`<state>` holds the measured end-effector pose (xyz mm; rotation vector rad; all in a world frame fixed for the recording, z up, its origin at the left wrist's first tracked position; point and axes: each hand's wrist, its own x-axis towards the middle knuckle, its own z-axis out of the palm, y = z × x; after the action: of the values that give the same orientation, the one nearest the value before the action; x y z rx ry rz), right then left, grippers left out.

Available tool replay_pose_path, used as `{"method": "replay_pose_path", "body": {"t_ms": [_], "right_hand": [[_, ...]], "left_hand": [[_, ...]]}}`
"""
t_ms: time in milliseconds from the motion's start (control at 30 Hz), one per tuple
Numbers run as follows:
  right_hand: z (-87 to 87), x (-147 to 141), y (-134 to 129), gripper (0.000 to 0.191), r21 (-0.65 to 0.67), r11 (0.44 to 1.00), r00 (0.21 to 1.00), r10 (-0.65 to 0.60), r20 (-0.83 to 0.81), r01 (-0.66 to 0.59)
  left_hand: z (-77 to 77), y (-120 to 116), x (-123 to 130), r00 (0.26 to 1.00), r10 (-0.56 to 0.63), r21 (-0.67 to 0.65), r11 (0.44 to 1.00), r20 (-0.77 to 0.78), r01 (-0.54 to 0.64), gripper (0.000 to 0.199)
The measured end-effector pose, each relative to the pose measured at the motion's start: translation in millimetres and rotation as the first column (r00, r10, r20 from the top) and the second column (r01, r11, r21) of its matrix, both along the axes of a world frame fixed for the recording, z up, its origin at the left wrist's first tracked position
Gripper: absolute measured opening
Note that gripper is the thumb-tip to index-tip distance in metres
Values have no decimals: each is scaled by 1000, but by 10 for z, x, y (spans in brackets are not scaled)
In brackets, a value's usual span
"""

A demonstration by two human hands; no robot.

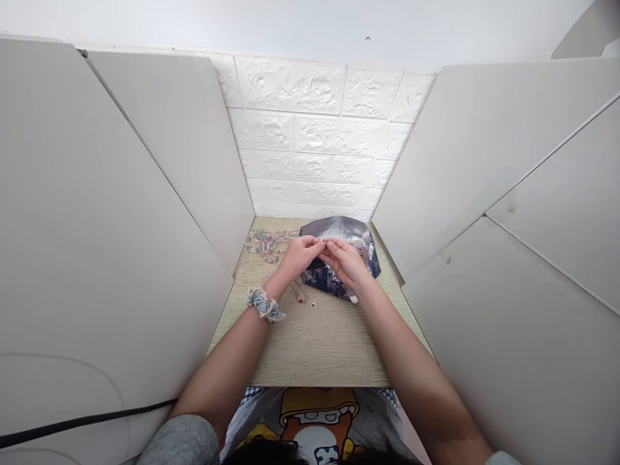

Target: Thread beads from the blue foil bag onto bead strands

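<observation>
My left hand (303, 254) and my right hand (345, 263) meet fingertip to fingertip above the table. Both are closed in a pinch, and whatever sits between the fingertips is too small to make out. Right under and behind them lies an open dark blue patterned pouch (320, 278) with a silvery lining, partly covered by the hands. Strands of coloured beads (266, 241) lie in a heap to the left of the pouch. Below my left hand a short beaded strand (301, 294) shows a red bead near its end. A tiny metallic piece (313, 303) rests just beside it.
The narrow wooden tabletop (320, 349) runs between a tall white panel on the left (159, 129) and another on the right (465, 148). A white brick-patterned wall (314, 132) closes the back. A light blue scrunchie (265, 305) circles my left wrist. A black cable (87, 421) hangs at lower left.
</observation>
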<state>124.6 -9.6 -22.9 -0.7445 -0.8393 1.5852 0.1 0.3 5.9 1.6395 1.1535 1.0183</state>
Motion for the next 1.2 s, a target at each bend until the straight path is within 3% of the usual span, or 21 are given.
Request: {"method": "replay_pose_path", "body": {"t_ms": [333,600,700,800,900,1000,1100,1200], "right_hand": [[48,7,-20,18,2,1000,1000,8,26,-8],[43,36,-4,14,120,989,977,-109,184,88],[64,59,0,11,223,970,926,-168,337,95],[114,96,1,7,406,908,781,-330,530,108],[157,139,7,6,537,837,670,-456,586,100],[163,163,13,9,538,837,687,-447,573,96],[149,158,9,11,479,873,715,-394,577,94],[146,153,1,13,459,872,668,-443,598,167]], "left_hand": [[74,-48,-19,996,-67,-185,980,58,76,28],[29,-12,-30,992,-98,-213,970,85,114,33],[27,-11,-23,990,-105,-227,966,92,123,37],[27,-15,-24,988,-119,-216,967,98,138,42],[28,-21,-24,984,-159,-189,967,78,171,41],[43,-32,-16,979,-190,-175,964,68,200,36],[61,-38,-9,979,-185,-187,962,80,197,30],[70,-35,-11,980,-171,-202,961,105,190,23]]}}
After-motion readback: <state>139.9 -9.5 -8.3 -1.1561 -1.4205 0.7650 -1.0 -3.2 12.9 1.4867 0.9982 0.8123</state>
